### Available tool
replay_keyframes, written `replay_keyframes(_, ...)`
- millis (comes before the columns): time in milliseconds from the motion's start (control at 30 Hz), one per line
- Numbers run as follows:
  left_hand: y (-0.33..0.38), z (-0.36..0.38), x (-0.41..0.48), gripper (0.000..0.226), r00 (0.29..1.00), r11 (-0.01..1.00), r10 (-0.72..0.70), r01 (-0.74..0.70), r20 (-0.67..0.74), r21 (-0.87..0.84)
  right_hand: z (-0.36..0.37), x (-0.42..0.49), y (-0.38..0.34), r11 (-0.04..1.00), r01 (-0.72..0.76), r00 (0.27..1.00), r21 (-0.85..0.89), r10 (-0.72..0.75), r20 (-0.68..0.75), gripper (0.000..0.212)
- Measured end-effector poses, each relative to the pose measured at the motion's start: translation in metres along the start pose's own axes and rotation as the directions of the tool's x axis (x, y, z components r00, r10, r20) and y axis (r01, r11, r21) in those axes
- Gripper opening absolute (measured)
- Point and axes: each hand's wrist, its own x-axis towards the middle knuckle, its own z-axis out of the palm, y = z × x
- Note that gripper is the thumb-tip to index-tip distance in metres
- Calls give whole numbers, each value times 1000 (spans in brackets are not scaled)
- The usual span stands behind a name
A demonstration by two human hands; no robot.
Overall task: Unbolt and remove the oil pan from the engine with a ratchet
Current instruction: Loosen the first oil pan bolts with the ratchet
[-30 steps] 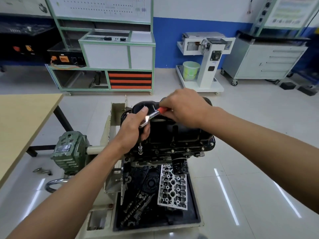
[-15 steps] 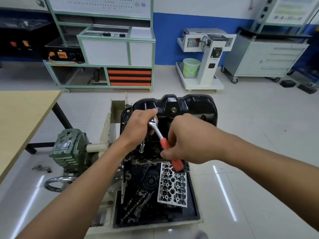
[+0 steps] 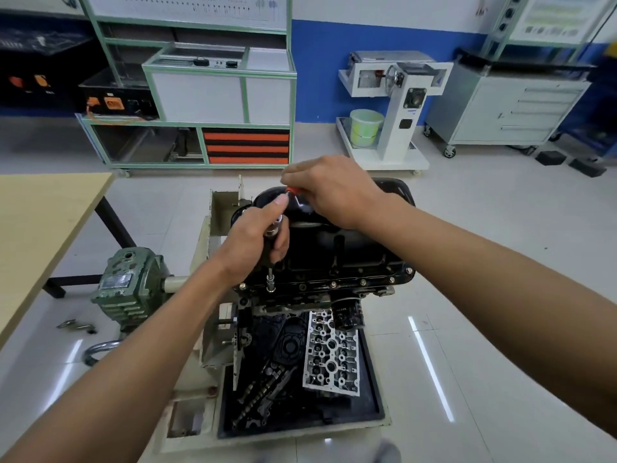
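The black oil pan [image 3: 350, 243] sits on top of the upturned engine on its stand, with several bolts along its near flange [image 3: 364, 281]. My left hand [image 3: 255, 242] grips the head and extension of the ratchet [image 3: 274, 228], whose socket [image 3: 270, 285] stands on a bolt at the flange's near left end. My right hand [image 3: 329, 190] holds the ratchet's red handle, swung out over the far side of the pan. Most of the handle is hidden in my fist.
A black drip tray [image 3: 370, 409] below the engine holds a silver cylinder head [image 3: 332, 354] and camshaft parts [image 3: 263, 394]. A green gearbox [image 3: 128, 287] is at the stand's left, a wooden table [image 3: 43, 228] further left. Cabinets and a white machine [image 3: 397, 108] stand behind.
My right hand has swung the red handle from the near side, over the cylinder head, back to the far side of the pan. My left hand stays on the ratchet head.
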Motion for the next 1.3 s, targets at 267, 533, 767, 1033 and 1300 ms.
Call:
replay_keyframes(267, -3, 44, 12, 58, 992, 991, 52, -66, -118, -119, -27, -73, 13, 980, -199, 980, -17, 199, -8, 15)
replay_keyframes(533, -13, 98, 39, 57, 966, 985, 60, -98, -251, -144, -30, -127, 24, 924, -380, 923, 39, 376, 87, 13)
replay_keyframes(767, -26, 109, 38, 64, 947, 985, 116, -148, -299, -87, -23, -138, 22, 886, -430, 900, 171, 408, 150, 17)
replay_keyframes(1033, -25, 114, 46, 60, 940, 991, 68, -101, -335, -83, -20, -138, 19, 857, -435, 897, 275, 386, 216, 34)
replay_keyframes(1300, -27, 116, 30, 60, 921, 990, 141, -142, -363, 25, -12, -143, -7, 803, -444, 889, 397, 340, 305, 41)
